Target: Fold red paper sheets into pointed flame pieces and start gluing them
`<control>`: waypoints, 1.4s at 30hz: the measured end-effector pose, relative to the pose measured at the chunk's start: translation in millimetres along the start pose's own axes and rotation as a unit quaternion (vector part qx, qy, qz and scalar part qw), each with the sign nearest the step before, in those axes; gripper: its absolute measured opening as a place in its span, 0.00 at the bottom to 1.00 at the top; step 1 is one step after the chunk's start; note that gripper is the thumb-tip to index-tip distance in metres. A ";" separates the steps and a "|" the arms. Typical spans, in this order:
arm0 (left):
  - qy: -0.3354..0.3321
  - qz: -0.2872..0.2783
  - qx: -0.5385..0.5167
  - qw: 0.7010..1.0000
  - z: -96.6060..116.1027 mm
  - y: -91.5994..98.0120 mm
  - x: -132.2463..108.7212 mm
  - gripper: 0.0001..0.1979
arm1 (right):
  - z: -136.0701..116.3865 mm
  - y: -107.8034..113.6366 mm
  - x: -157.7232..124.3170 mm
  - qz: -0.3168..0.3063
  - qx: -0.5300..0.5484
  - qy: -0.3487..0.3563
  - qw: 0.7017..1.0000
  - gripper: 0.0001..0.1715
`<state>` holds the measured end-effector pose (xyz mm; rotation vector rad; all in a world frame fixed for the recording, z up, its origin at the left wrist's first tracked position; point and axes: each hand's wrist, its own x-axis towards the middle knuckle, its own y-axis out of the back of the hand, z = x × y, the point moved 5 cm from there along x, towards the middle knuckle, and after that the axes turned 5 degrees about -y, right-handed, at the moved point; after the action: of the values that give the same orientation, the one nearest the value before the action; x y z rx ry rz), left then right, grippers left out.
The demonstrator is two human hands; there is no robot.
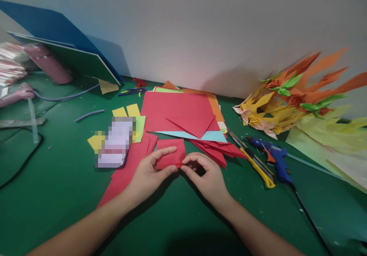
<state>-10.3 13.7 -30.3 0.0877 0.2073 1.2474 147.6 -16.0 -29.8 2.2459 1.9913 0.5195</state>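
Here, the left hand grips a small rectangular piece of red paper between thumb and fingers, while the right hand pinches its lower right corner with thumb and forefinger, where the paper bunches up. The held piece is at the middle of the green tabletop, on the near side of a stack of coloured paper sheets topped with red. Just right of the right hand lies a yellow-handled utility knife, beside a blue plastic glue gun.
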 end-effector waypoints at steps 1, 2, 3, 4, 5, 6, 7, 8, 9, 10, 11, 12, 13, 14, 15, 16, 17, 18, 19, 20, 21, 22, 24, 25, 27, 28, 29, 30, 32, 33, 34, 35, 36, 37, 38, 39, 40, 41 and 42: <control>0.002 -0.001 0.001 1.000 -0.2 -0.3 -0.1 0.24 | -0.4 -0.2 0.1 0.000 0.000 0.004 1.000 0.01; 0.003 -0.001 0.003 1.000 -0.1 -0.5 -0.1 0.24 | -0.6 -0.4 0.1 0.000 -0.001 0.007 1.000 0.02; 0.001 0.001 0.005 1.000 0.1 -0.6 0.0 0.24 | -0.6 -0.8 0.0 0.001 -0.001 0.010 1.000 0.02; -0.002 0.003 0.008 1.000 0.5 -0.7 0.1 0.24 | -0.3 -1.1 -0.1 0.002 -0.003 0.013 1.000 0.02; -0.007 0.006 0.012 1.000 1.0 -0.7 0.2 0.23 | 0.2 -1.4 -0.3 0.003 -0.006 0.015 1.000 0.01; -0.011 0.009 0.016 1.000 1.6 -0.8 0.3 0.23 | 0.7 -1.7 -0.6 0.003 -0.012 0.017 1.000 0.01; -0.013 0.010 0.022 1.000 2.2 -0.8 0.3 0.23 | 1.2 -1.9 -0.8 0.002 -0.018 0.020 1.000 0.03; -0.015 0.011 0.029 0.999 2.8 -0.9 0.3 0.22 | 1.5 -2.1 -1.0 -0.001 -0.024 0.025 0.999 0.04; -0.015 0.010 0.036 0.999 3.4 -1.0 0.2 0.22 | 1.4 -2.3 -1.2 -0.005 -0.032 0.032 0.999 0.05; -0.015 0.009 0.043 0.999 4.0 -1.1 0.2 0.22 | 0.9 -2.6 -1.4 -0.011 -0.042 0.040 0.998 0.05; -0.015 0.009 0.049 0.999 4.6 -1.0 0.2 0.22 | 0.3 -2.8 -1.7 -0.017 -0.053 0.050 0.997 0.06; -0.016 0.007 0.054 0.998 5.1 -1.1 0.2 0.21 | -0.5 -3.0 -1.9 -0.023 -0.065 0.059 0.996 0.06; -0.016 0.005 0.058 0.998 5.5 -1.2 0.2 0.21 | -1.4 -3.2 -2.3 -0.027 -0.078 0.068 0.994 0.07; -0.017 0.003 0.063 0.998 5.6 -1.3 0.2 0.21 | -2.5 -3.2 -2.7 -0.029 -0.092 0.078 0.992 0.08; -0.016 0.001 0.069 0.997 5.5 -1.3 0.2 0.20 | -3.7 -3.0 -3.2 -0.026 -0.107 0.088 0.990 0.09; -0.016 0.000 0.075 0.997 5.1 -1.2 0.2 0.20 | -5.2 -2.7 -3.9 -0.020 -0.123 0.098 0.987 0.09; -0.014 0.000 0.079 0.997 4.5 -1.0 0.3 0.20 | -6.8 -2.4 -4.7 -0.013 -0.140 0.110 0.984 0.09; -0.013 -0.001 0.083 0.997 3.7 -0.8 0.4 0.21 | -8.5 -2.2 -5.5 -0.006 -0.156 0.122 0.980 0.09; -0.012 -0.002 0.084 0.996 3.0 -0.6 0.5 0.21 | -10.1 -2.3 -6.4 -0.001 -0.170 0.133 0.976 0.09; -0.012 -0.005 0.085 0.996 2.4 -0.4 0.6 0.22 | -11.3 -2.6 -7.2 -0.001 -0.179 0.142 0.973 0.09; -0.013 -0.010 0.084 0.996 1.9 -0.3 0.7 0.23 | -12.2 -3.2 -7.8 -0.004 -0.185 0.148 0.971 0.09; -0.013 -0.015 0.083 0.996 1.5 -0.2 0.9 0.23 | -12.9 -3.7 -8.3 -0.008 -0.189 0.152 0.970 0.09; -0.011 -0.025 0.075 0.997 0.8 0.0 1.0 0.24 | -13.8 -4.4 -8.8 -0.015 -0.195 0.157 0.968 0.10; -0.009 -0.030 0.070 0.997 0.7 0.0 1.0 0.24 | -14.3 -4.6 -9.0 -0.018 -0.198 0.159 0.967 0.11; -0.009 -0.039 0.059 0.997 1.1 -0.2 1.0 0.25 | -15.6 -4.8 -9.1 -0.022 -0.205 0.164 0.965 0.11; -0.010 -0.042 0.053 0.998 1.6 -0.5 1.0 0.26 | -16.3 -4.9 -9.1 -0.023 -0.207 0.166 0.964 0.12; -0.010 -0.045 0.048 0.998 2.1 -0.9 0.9 0.26 | -16.9 -5.0 -9.1 -0.024 -0.210 0.167 0.963 0.12; -0.006 -0.049 0.043 0.998 2.4 -1.3 0.8 0.27 | -17.5 -5.1 -9.1 -0.026 -0.212 0.169 0.962 0.12; 0.013 -0.055 0.035 0.998 1.9 -2.1 0.5 0.28 | -18.3 -5.9 -9.3 -0.033 -0.215 0.175 0.960 0.12; 0.027 -0.058 0.030 0.997 1.2 -2.4 0.2 0.28 | -18.6 -6.5 -9.5 -0.038 -0.217 0.179 0.959 0.13; 0.042 -0.060 0.023 0.997 0.5 -2.8 -0.1 0.28 | -18.7 -7.0 -9.7 -0.043 -0.219 0.183 0.958 0.13; 0.055 -0.062 0.013 0.996 -0.1 -3.1 -0.5 0.28 | -18.7 -7.5 -9.8 -0.047 -0.222 0.186 0.956 0.13; 0.067 -0.063 0.002 0.996 -0.7 -3.5 -0.8 0.28 | -18.5 -7.8 -9.9 -0.050 -0.226 0.187 0.955 0.14; 0.076 -0.063 -0.009 0.995 -1.1 -3.8 -1.1 0.28 | -18.3 -8.1 -9.9 -0.053 -0.230 0.189 0.953 0.15; 0.083 -0.063 -0.017 0.994 -1.5 -4.1 -1.4 0.29 | -18.0 -8.3 -9.9 -0.055 -0.232 0.190 0.952 0.15; 0.089 -0.062 -0.022 0.994 -1.8 -4.3 -1.6 0.29 | -17.7 -8.5 -9.9 -0.058 -0.233 0.192 0.952 0.15; 0.093 -0.060 -0.025 0.994 -1.9 -4.3 -1.7 0.29 | -17.3 -8.6 -9.9 -0.060 -0.231 0.193 0.952 0.15; 0.095 -0.057 -0.027 0.993 -2.0 -4.1 -1.6 0.29 | -16.9 -8.6 -9.8 -0.061 -0.226 0.193 0.953 0.16; 0.097 -0.055 -0.028 0.993 -2.0 -4.0 -1.5 0.29 | -16.4 -8.4 -9.7 -0.062 -0.220 0.191 0.955 0.16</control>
<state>-7.4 10.9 -32.8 -0.0927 0.3403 1.1507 133.6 -26.7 -18.7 1.8400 1.9012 1.3180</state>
